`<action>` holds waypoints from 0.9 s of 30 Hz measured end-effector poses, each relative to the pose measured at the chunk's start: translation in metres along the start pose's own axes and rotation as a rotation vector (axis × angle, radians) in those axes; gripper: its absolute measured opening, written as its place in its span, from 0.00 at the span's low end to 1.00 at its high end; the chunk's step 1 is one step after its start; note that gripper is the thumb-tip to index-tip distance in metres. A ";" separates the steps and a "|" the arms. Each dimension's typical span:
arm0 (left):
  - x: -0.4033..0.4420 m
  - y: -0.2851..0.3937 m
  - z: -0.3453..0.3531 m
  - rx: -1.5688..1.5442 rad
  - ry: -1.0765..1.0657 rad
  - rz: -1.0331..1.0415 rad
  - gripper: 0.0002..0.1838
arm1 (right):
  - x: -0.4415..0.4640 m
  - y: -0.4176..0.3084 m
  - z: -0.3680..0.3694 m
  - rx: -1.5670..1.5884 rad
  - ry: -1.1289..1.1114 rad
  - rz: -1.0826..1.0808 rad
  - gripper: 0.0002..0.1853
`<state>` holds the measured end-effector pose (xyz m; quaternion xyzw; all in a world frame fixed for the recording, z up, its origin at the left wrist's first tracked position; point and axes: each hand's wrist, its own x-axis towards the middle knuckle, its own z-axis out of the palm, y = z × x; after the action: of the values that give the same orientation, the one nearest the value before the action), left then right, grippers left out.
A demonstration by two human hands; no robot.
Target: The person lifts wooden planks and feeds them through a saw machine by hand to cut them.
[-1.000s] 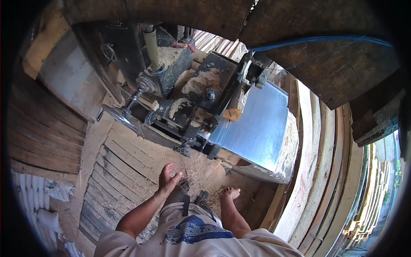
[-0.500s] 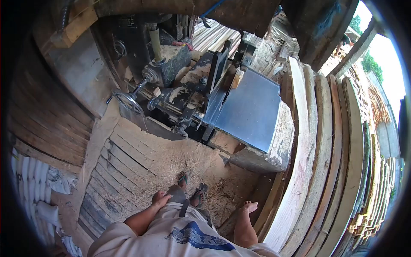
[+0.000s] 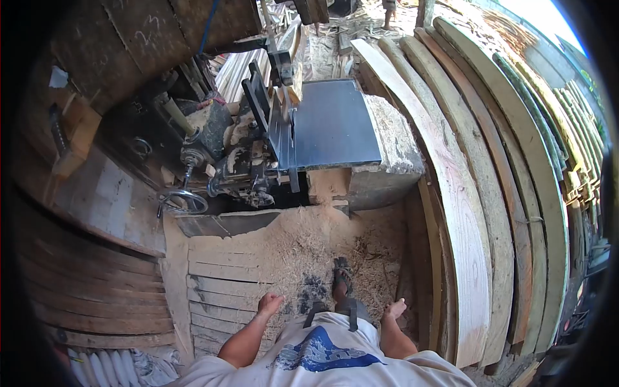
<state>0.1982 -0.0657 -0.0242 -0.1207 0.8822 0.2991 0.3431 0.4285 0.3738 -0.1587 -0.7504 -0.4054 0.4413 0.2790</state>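
My left hand [image 3: 271,303] hangs above the sawdust-covered boards beside my body, its fingers curled in and nothing showing in them. On the other side, my right hand [image 3: 394,311] is held out over the sawdust, partly open and holding nothing visible; it is nearest to the stacked planks. In front of me stands a bandsaw with a flat metal table [image 3: 335,126] and a dark upright fence [image 3: 259,106] at its left. A spoked metal handwheel [image 3: 184,201] sits lower left on the machine. One sandalled foot [image 3: 342,277] shows below me.
Long planks [image 3: 467,271] lean in a row along the right. Sawdust [image 3: 303,238] is heaped before the machine over a slatted floor [image 3: 222,271]. Stacked boards [image 3: 97,297] and white sacks [image 3: 106,367] are at left. A person's legs [image 3: 389,16] show far back.
My left hand has come off my thigh and now hangs beside me. My right hand's fingers are more bent. The view has turned, and the machine appears farther left.
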 end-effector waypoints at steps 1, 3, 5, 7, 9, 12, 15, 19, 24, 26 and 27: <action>-0.008 0.000 0.000 -0.034 -0.021 0.039 0.32 | -0.018 -0.006 -0.026 -0.026 -0.048 0.038 0.24; -0.024 -0.004 0.005 -0.121 0.020 0.083 0.30 | 0.005 0.055 -0.047 -0.194 -0.059 -0.094 0.25; -0.042 -0.026 0.016 -0.212 0.054 0.099 0.28 | 0.011 0.084 -0.071 -0.314 -0.105 -0.142 0.26; -0.085 -0.049 0.016 -0.128 -0.019 -0.026 0.25 | -0.012 0.075 -0.083 -0.371 -0.183 -0.095 0.28; -0.112 -0.079 0.022 0.001 -0.102 -0.096 0.25 | -0.053 0.045 -0.088 -0.230 -0.244 -0.003 0.27; -0.135 -0.181 0.044 0.282 -0.222 -0.097 0.28 | -0.086 0.030 -0.091 -0.076 -0.377 0.040 0.24; -0.158 -0.220 0.035 0.388 -0.273 -0.187 0.32 | -0.114 0.016 -0.087 0.038 -0.464 0.063 0.22; -0.163 -0.212 0.013 0.305 -0.229 -0.251 0.32 | -0.111 0.028 -0.099 0.038 -0.560 0.061 0.22; -0.099 -0.135 0.009 0.301 -0.178 -0.088 0.28 | -0.083 0.056 -0.154 -0.008 -0.583 0.124 0.21; -0.053 -0.095 0.018 0.266 -0.129 0.089 0.32 | -0.080 0.064 -0.190 -0.028 -0.503 0.127 0.22; -0.027 -0.064 0.026 0.243 -0.063 0.100 0.34 | -0.075 0.076 -0.212 -0.008 -0.485 0.181 0.22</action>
<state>0.2588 -0.1003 -0.0499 -0.0249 0.9055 0.2106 0.3676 0.6232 0.2574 -0.0891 -0.6569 -0.3934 0.6298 0.1304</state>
